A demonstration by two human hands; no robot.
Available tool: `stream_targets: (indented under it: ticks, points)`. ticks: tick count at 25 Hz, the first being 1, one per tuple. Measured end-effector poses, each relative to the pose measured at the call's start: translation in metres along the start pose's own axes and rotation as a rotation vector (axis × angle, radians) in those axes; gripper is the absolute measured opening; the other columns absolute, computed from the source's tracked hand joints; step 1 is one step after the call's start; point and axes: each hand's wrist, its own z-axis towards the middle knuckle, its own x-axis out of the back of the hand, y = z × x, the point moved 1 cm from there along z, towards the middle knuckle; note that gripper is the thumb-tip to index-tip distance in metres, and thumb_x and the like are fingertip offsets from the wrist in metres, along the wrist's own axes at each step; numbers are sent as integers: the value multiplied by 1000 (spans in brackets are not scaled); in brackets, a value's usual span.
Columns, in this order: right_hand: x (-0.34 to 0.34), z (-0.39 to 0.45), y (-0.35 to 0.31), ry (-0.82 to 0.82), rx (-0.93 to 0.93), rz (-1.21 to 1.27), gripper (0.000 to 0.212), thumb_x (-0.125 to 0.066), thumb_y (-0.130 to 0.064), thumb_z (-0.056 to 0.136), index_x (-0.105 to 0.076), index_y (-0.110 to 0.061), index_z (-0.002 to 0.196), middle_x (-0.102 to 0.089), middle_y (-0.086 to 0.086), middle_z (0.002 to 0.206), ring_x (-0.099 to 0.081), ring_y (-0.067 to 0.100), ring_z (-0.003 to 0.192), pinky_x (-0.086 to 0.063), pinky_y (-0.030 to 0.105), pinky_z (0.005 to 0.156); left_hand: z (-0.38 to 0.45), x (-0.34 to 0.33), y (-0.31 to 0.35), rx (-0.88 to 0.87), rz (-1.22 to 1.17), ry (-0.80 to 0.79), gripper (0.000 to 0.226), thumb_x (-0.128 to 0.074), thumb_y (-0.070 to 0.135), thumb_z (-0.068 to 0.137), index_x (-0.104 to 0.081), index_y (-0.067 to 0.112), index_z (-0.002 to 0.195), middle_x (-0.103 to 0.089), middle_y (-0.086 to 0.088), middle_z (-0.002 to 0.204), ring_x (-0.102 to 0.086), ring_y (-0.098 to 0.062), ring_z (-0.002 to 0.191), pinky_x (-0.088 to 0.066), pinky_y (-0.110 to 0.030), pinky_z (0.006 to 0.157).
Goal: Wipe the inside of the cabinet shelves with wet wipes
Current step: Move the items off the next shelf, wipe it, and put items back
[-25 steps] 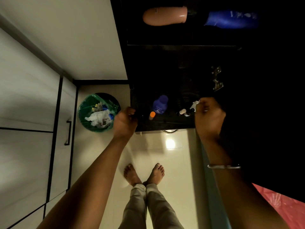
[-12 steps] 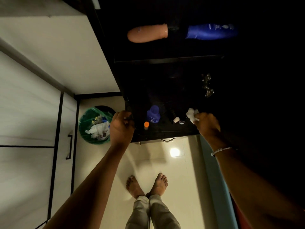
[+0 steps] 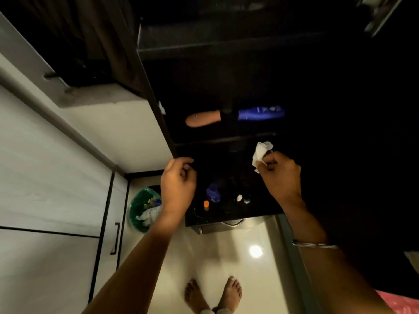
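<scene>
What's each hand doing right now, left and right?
Left hand: fingers curled at the cabinet's side panel edge; whether it grips the edge cannot be told.
Right hand: holds a crumpled white wipe.
</scene>
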Motion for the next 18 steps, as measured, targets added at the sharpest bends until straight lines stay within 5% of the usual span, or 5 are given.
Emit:
stream_targets:
  ticks: [4,9,14,18]
  points:
    - [59,4,-85,39,122,395,32,-75,-17,83,-54,-33,101,-64,-19,84,-65,-1,76,-55,23,72,27,31,83,-185,-37,48,22,-62,7,86,-70,15,104,-56,3,90,-58,-14,73,-53,-37,69]
    - [123,8,-169,56,366,470,45,-65,-16,88,-55,-37,127,-69,-14,104,-66,0,89,-54,19,78,56,81,177,-402,-44,160,24,-64,7,87,-69,17,108,-57,8,100,-60,-7,89,-46,-17,75]
    - [146,28,-236,233,547,321,38,-63,-9,85,-67,-20,121,-71,0,103,-66,15,88,-52,23,79,102,122,221,-313,-196,487,34,-67,10,85,-56,16,117,-48,5,117,-55,-12,104,-51,-33,86]
    - [159,34,-269,287,594,421,36,-65,-5,85,-69,-20,118,-64,-8,86,-61,7,72,-51,21,68,129,140,237,-262,-221,519,53,-67,14,87,-45,17,135,-40,3,131,-49,-17,120,-49,-39,97]
